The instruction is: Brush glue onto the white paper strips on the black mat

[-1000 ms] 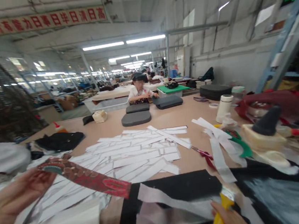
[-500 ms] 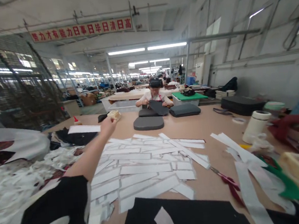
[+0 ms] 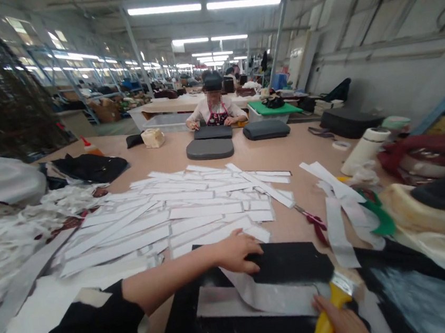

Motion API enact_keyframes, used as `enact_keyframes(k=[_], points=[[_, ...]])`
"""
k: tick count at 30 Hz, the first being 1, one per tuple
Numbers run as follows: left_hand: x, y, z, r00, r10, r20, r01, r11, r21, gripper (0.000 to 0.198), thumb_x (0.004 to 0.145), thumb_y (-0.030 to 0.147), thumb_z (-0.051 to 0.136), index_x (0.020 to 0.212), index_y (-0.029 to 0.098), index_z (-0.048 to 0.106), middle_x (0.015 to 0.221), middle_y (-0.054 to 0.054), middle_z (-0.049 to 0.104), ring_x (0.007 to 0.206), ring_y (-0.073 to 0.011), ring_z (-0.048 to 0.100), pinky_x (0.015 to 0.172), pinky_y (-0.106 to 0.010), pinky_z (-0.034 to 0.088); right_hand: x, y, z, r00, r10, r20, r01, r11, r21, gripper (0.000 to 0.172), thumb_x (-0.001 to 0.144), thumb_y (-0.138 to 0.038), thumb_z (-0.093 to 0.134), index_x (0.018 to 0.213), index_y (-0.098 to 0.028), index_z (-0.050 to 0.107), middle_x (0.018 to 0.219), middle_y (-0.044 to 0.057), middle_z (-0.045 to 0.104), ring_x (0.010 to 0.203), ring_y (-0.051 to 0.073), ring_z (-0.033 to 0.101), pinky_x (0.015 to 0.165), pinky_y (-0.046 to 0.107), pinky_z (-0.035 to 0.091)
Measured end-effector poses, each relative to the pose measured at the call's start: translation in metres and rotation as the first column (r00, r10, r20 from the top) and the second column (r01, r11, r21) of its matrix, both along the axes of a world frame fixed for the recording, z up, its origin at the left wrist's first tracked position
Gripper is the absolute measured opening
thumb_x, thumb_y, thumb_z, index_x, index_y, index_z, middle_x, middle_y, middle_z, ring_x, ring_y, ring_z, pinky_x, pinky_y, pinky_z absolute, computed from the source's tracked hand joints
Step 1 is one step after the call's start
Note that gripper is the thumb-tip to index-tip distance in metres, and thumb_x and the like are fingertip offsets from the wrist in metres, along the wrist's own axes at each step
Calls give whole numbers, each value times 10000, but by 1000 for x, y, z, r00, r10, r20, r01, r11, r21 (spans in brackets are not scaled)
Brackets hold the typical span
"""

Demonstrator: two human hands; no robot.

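My left hand is at the black sheet in front of me, fingers apart and loosely bent, nothing held. Just below it, a pale, thin strip curls up at one end and partly overlies another flat strip on the black sheet. At the lower right, my right hand grips a paintbrush with a yellow handle, bristles pointing up and right. Its fingertips are by the strip's right end; whether they pinch it I cannot tell. Beyond the sheet lie many overlapping white strips.
Scissors lie right of the strips. A cream tub, white flask and loose pale strips stand or lie to the right. White scraps heap at left. A cream block sits farther back. Across the table a co-worker sits behind grey pads.
My left hand has let go of the cream block at the back left and come back to the black sheet. My right hand with the paintbrush has entered view. The view has tilted down.
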State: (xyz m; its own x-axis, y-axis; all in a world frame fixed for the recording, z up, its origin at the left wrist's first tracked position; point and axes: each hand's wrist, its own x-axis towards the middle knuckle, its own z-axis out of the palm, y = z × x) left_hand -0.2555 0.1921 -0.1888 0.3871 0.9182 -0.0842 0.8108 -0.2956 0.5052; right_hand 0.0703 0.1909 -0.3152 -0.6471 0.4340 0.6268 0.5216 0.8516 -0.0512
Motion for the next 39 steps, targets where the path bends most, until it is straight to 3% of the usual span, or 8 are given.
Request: enact_keyframes(k=[3,6,13,18,24,28,33,39], points=[[12,-30,-12,985,-171,-38,170,985,-14,321,638,380,723,919,240,653,1053,-45,648,1122,-241,498,1072,-472,107,-5,-4,8,996,-92,-2,92,994,59,325,908,-144,333,1189,-166,496,695,57,657,530,159,559,579,283,449],[3,-44,-10,984,-148,-97,152,987,42,220,638,352,729,771,200,642,927,-29,667,1018,-222,551,1065,-477,127,-12,-9,15,992,-127,23,124,986,110,289,929,-170,300,1097,-142,533,661,54,627,522,151,537,575,282,431],[-22,-92,12,962,262,-76,-267,962,-64,136,759,251,560,873,222,629,798,22,662,726,-150,601,711,-252,436,-14,-14,19,983,-176,58,168,978,123,278,942,-228,324,1060,-120,551,642,55,593,540,164,521,583,302,406],[-28,-131,-22,856,512,-69,-514,857,-18,194,751,195,534,927,240,602,873,5,675,782,-183,610,675,-273,443,-13,-15,13,979,-186,84,180,981,74,292,936,-213,317,1059,-134,569,691,74,615,572,176,534,628,321,415],[-33,-152,-50,796,587,-149,-538,798,270,244,745,134,524,978,193,567,872,-48,629,817,-208,591,722,-348,466,-11,-7,18,973,-194,123,180,977,117,267,902,-191,370,1044,-152,593,601,33,606,504,170,543,559,296,430],[-31,-171,-58,771,634,-61,-546,708,448,287,763,121,516,1045,161,548,1006,-96,594,911,-224,570,769,-381,480,-6,7,38,979,-116,169,111,993,35,287,878,-168,350,1057,-182,573,636,13,648,482,156,575,480,261,442],[-13,-188,-66,842,534,76,-464,646,606,239,833,107,419,1016,168,559,1021,-78,602,945,-200,550,846,-391,462,-45,3,94,975,119,187,-113,993,-40,336,877,-169,374,1172,-188,533,684,35,643,564,167,590,575,283,471],[2,-190,-79,879,477,-4,-377,700,606,128,848,151,457,906,152,571,887,-41,609,884,-174,562,945,-401,412,-139,-29,128,888,458,53,-409,837,-364,308,871,-149,379,1124,-219,540,755,27,651,673,152,597,630,255,490]])
